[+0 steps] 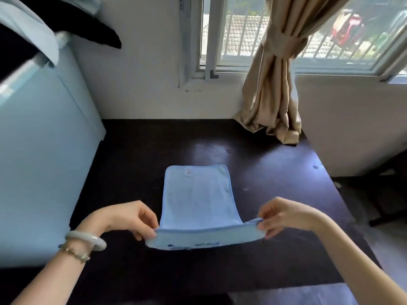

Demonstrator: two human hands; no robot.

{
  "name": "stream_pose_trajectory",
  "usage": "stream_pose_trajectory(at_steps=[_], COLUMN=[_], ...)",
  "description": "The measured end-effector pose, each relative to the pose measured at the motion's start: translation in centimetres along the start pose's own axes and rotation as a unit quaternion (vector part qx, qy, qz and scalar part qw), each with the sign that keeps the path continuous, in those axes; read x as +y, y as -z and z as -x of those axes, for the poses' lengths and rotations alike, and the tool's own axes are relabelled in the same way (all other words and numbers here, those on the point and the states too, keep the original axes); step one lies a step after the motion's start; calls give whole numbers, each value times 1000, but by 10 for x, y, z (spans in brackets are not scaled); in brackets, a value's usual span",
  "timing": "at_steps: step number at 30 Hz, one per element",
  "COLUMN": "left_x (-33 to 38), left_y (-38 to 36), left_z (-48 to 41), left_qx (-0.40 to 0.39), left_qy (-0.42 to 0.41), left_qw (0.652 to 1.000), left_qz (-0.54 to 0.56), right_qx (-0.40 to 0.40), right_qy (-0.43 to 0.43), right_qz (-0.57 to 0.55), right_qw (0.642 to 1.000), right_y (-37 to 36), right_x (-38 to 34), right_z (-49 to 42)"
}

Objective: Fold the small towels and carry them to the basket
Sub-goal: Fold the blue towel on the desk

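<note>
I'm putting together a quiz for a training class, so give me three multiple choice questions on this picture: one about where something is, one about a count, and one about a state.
1. Where does the far edge of the light blue cloth towel lie?
A. on the dark wooden table
B. on the windowsill
C. in a basket

2. How many bracelets circle the left wrist?
A. none
B. two
C. four

3. How do the hands meet the towel?
A. only one hand holds it
B. neither touches it
C. both pinch its near corners

Answers:
1 A, the towel's far edge lies flat on the table top.
2 B, a pale stone bangle sits beside a beaded bracelet.
3 C, the left hand and right hand each pinch a near corner, raised off the table.
</note>
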State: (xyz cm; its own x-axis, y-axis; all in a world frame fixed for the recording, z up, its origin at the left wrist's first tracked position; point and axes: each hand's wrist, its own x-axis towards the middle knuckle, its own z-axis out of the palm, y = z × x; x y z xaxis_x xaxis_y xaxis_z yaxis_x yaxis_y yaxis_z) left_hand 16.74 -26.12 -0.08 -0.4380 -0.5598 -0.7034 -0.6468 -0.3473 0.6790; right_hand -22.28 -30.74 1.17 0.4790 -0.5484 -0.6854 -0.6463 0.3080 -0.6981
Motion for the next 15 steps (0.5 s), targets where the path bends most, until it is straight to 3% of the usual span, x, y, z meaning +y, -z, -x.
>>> stream_pose_trajectory(at_steps=[3,5,8,11,15], left_x=[-11,-18,-30,-31,-28], left_y=[-11,-15,-12,-4,15], left_z=[-9,-17,-33,-52,-81], left_qx=[-59,-38,106,251,360], left_qy=[36,48,27,-16,-59], left_qw=[997,998,993,963,917], left_qz=[15,22,41,97,162], right_qx=[-73,-81,33,143,255], right_qy=[-51,-65,-14,41,66], right_qz=[1,-1,-47,-109,-123], right_qw=[996,995,998,983,957], right_y=[-12,-17,-17,-9,5], right_x=[18,24,29,28,20], right_z=[-7,-15,-38,-69,-117])
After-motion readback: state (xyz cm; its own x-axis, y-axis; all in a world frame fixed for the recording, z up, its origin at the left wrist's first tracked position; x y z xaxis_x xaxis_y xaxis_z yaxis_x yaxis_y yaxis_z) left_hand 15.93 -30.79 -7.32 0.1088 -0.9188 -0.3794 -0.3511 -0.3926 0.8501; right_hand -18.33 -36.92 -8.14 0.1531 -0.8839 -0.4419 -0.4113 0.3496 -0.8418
